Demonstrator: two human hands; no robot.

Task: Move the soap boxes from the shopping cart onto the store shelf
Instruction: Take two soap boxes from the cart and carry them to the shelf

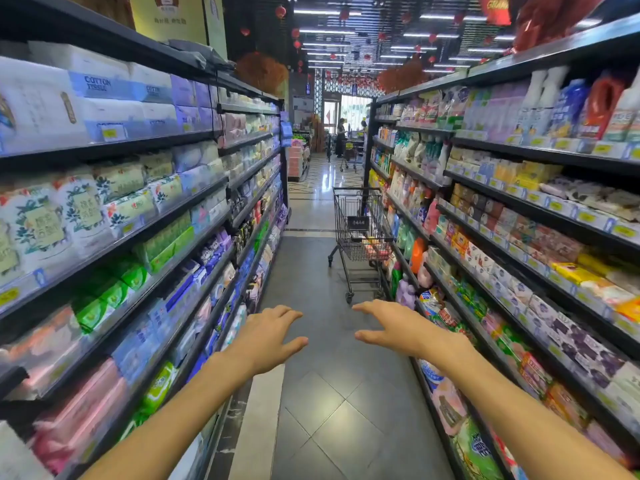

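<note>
Your left hand (pixel 266 337): stretched out ahead of you, palm down, fingers straight and spread, holding nothing.
Your right hand (pixel 398 329): level with the left one, also flat with its grip apart and empty; the two hands point down the aisle toward the cart, which reads as a reach before you have got there.
Floor (pixel 332 403): grey tiles run between you and the cart, so you stand well apart from it.
Shopping cart (pixel 362 233): parked hard against the right-hand shelving, probably so the boxes have a short trip across to the shelf.
Soap boxes (pixel 372 247): small orange and pink packs lie low in the cart's basket; they are too small here to count.
Store shelf (pixel 512 237): the right-hand racks beside the cart already carry rows of boxed soap, the likely spot for yours.
Left shelving (pixel 138 188): tissue and wipe packs, not part of your job.
Far end: a person (pixel 341 136) stands by another cart, well away.
Stage, as a judgement: nothing moved yet; you need to close in on the cart first.
</note>
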